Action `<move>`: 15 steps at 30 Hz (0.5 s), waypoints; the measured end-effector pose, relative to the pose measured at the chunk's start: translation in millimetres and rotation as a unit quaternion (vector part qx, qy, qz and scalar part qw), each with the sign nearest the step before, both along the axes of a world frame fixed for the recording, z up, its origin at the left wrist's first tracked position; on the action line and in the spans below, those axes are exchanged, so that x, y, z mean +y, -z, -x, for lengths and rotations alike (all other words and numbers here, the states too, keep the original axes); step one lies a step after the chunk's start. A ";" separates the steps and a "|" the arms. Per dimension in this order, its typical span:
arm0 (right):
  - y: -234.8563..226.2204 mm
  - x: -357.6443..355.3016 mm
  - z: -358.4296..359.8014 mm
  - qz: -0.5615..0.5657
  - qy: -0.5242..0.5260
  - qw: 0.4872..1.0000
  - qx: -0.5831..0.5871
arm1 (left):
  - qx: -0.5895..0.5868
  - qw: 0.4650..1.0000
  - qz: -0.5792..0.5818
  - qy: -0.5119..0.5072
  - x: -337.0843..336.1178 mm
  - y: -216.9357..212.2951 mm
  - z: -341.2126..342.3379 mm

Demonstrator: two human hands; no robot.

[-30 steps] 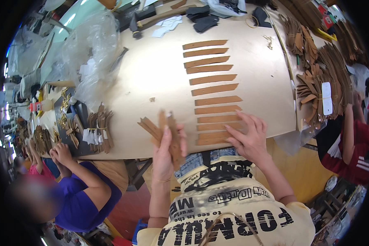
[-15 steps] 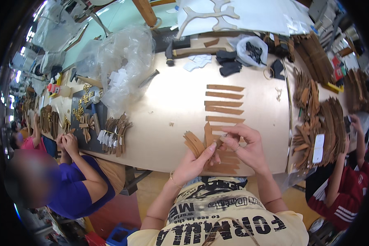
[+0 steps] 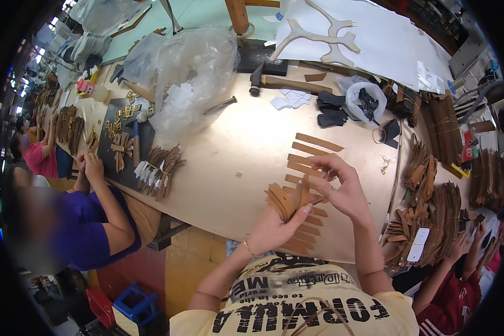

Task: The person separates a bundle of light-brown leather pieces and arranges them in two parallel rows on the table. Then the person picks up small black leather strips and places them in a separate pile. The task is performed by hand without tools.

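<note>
While my left hand (image 3: 277, 225) is clamped, thumb over fingers, on a splayed bundle of tan leather-look strips (image 3: 280, 201), their ends point several ways. My right hand (image 3: 343, 187) is at the bundle with bent fingers; whether it pinches a strip I cannot tell. A laid row of similar strips (image 3: 310, 149) lies on the work table (image 3: 207, 168), partly hidden by my hands, its near end by the table edge.

Risks, in my judgement: a slack left thumb could let strips slip among the laid ones; a low right wrist could knock the row askew or push its nearest strips off the edge.

Containers: a white plastic bag (image 3: 353, 106) holds black pieces (image 3: 368, 103). White slips (image 3: 177, 97) show at a crumpled clear plastic bag (image 3: 207, 53), inside or beneath unclear. A red-capped bottle (image 3: 99, 93) has contents I cannot identify.
</note>
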State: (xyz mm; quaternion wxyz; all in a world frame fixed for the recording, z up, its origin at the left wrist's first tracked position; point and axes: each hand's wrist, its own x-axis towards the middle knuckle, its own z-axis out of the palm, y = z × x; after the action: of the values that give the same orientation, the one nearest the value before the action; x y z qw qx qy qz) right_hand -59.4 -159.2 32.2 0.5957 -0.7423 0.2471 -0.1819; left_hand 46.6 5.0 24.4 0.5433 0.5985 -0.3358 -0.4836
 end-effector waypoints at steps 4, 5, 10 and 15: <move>-2.9 -0.7 -16.8 -0.041 -0.053 0.998 0.000 | 0.113 0.992 -0.047 0.026 5.6 1.8 -15.5; -3.1 1.3 -21.0 -0.029 -0.036 0.999 -0.021 | 0.159 0.984 -0.063 0.039 7.8 2.4 -22.5; 5.5 12.0 -54.0 -0.124 0.086 0.987 -0.055 | 0.282 0.957 -0.062 -0.011 23.4 10.6 -61.8; 36.9 16.6 -110.5 -0.150 0.103 0.983 0.008 | 0.260 0.958 -0.069 -0.095 47.8 33.8 -108.1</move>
State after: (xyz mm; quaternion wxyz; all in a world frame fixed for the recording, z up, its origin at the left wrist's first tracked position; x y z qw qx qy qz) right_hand 51.0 -142.6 -4.6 0.6765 -0.6164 0.3515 -0.1969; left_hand 154.7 52.8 -9.4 0.6125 0.5176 -0.0903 -0.5906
